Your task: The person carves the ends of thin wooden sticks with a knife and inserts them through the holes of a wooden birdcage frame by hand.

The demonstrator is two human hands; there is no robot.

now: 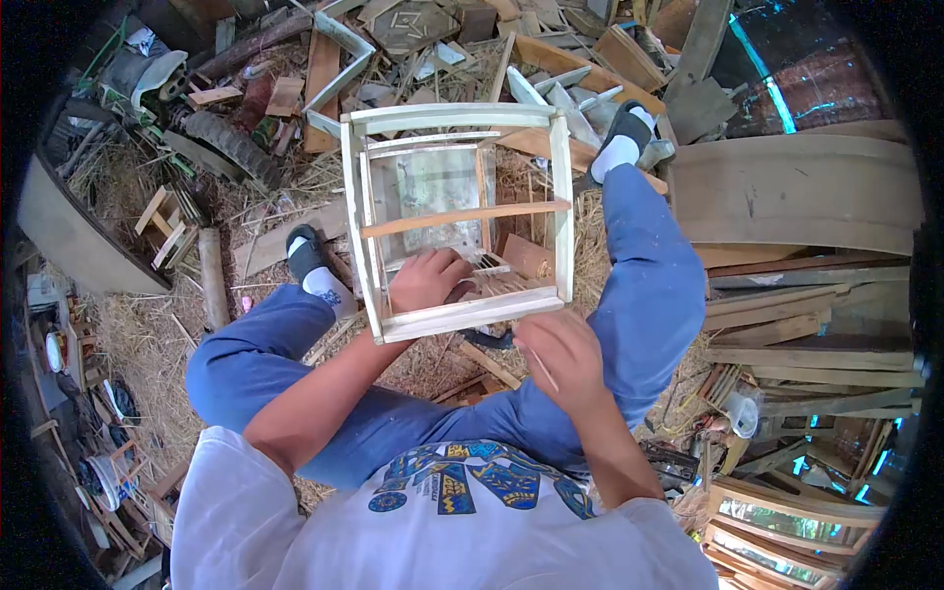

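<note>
A box-like frame of pale wooden strips stands between my legs, with a bare brown crossbar across its middle. My left hand reaches inside the near rail, its fingers curled against the frame; their tips are partly hidden. Several thin dark pieces show just beyond those fingers, too small to name. Close outside the near right corner, my right hand is closed, with a thin pale stick showing at its fingers. Through the frame a greyish panel is visible.
Straw covers the floor around my feet. Scrap wood lies beyond the frame, beside an old tyre. Stacked boards and a wide curved sheet are at the right. A large panel leans at the left.
</note>
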